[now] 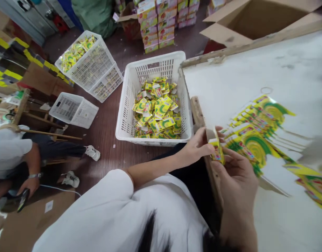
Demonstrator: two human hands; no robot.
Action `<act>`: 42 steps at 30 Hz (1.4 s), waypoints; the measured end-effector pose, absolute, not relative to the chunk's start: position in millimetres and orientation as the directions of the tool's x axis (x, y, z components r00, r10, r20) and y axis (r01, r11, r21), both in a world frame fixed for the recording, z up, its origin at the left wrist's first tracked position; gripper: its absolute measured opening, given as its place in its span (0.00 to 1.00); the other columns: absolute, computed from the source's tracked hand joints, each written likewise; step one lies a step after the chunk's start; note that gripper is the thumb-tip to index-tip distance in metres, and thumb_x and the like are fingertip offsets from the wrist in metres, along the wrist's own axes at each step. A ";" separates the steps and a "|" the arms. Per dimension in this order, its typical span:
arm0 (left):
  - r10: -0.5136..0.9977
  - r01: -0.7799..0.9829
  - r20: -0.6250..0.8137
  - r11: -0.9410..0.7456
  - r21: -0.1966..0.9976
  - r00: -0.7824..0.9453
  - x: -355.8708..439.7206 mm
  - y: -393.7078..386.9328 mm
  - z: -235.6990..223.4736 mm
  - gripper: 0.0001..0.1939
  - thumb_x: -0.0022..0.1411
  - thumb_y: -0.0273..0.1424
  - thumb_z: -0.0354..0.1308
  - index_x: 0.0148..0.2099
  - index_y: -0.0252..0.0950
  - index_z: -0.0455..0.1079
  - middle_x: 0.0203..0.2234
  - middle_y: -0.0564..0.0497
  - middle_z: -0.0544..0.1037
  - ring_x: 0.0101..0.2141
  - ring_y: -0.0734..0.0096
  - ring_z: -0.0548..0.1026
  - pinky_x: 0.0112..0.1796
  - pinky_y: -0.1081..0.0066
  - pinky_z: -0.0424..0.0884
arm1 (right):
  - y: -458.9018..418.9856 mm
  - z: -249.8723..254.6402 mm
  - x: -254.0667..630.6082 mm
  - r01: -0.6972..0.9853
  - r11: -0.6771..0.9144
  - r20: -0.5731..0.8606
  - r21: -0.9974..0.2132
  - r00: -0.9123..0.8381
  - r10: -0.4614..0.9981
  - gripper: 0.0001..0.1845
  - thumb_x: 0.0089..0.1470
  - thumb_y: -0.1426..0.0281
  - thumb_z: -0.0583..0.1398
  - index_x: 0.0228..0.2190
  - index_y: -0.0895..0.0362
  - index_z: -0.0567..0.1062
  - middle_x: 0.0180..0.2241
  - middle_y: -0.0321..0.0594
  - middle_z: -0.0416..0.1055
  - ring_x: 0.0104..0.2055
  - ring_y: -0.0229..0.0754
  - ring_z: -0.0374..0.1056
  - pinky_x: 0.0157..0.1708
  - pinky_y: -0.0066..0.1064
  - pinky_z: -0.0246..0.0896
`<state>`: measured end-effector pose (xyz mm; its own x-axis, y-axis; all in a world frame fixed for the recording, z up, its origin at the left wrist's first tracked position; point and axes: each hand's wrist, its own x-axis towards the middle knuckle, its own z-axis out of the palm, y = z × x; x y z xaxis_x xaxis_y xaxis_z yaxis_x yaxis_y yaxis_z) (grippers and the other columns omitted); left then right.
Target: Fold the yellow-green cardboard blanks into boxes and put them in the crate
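Note:
Between my two hands, over the table's near edge, is a small yellow-green printed box (216, 153) with its end flap up. My left hand (200, 145) pinches it from the left, thumb on its front. From the right, the fingers and thumb of my right hand (236, 171) close on the same box. Just beyond my right hand, rows of flat yellow-green cartons (255, 145) lie fanned on the white table (287, 224). Left of the table stands a white plastic basket (121, 115), holding many small yellow boxes (161, 110).
Farther left are stacked crates (89, 73) of yellow packets and a smaller white crate (84, 112). A seated person (11, 154) holds a phone at far left. Stacks of coloured boxes (158, 24) and an open cardboard carton (224, 35) stand beyond the table.

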<state>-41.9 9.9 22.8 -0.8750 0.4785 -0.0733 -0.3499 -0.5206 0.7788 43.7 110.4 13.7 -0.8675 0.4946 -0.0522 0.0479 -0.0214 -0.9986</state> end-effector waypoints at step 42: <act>0.879 0.582 0.041 0.279 0.764 -0.475 -40.2 -15.6 27.3 0.36 0.57 0.31 0.63 0.64 0.41 0.52 0.55 0.43 0.70 0.51 0.56 0.76 0.48 0.61 0.74 | 126.2 8.3 44.2 0.209 -0.261 -0.274 -0.942 -0.929 0.248 0.38 0.60 0.43 0.53 0.62 0.51 0.67 0.59 0.43 0.71 0.56 0.52 0.72 0.54 0.46 0.72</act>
